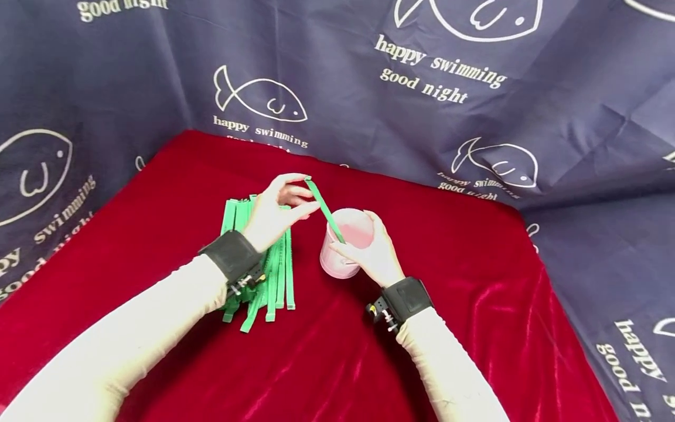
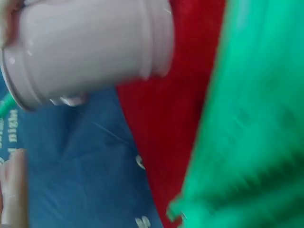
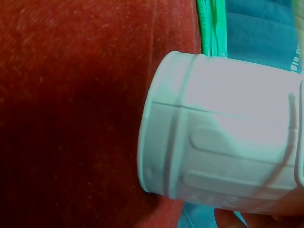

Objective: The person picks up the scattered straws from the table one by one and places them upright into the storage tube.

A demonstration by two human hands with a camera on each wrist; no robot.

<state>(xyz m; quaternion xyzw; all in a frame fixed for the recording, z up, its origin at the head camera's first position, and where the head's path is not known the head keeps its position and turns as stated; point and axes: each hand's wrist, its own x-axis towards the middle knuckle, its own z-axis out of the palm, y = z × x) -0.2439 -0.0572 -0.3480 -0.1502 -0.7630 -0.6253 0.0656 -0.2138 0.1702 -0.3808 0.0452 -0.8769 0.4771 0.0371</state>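
The left hand (image 1: 274, 212) is pinching a single green strip (image 1: 325, 210) between thumb and fingers, holding its upper end while the lower end is dipping into the mouth of the pale pink cup (image 1: 345, 243). The right hand (image 1: 372, 253) is wrapping round that cup from the near side, fingers curled on its wall, steadying it on the red velvet cloth (image 1: 448, 281). The cup is sitting near the middle of the cloth, just right of a pile of green strips (image 1: 274, 275), which is lying fanned out under the left wrist and partly hidden by it. A black wrist strap (image 1: 232, 255) is covering part of that pile; another black strap (image 1: 406, 298) is showing on the right wrist. A dark blue sheet printed with fish (image 1: 474, 117) is hanging behind and around the cloth. From the right wrist view the cup (image 3: 223, 137) is filling the frame, ribbed wall clear; the left wrist view is blurring badly, showing cup (image 2: 90, 47) and green strips (image 2: 251, 123).
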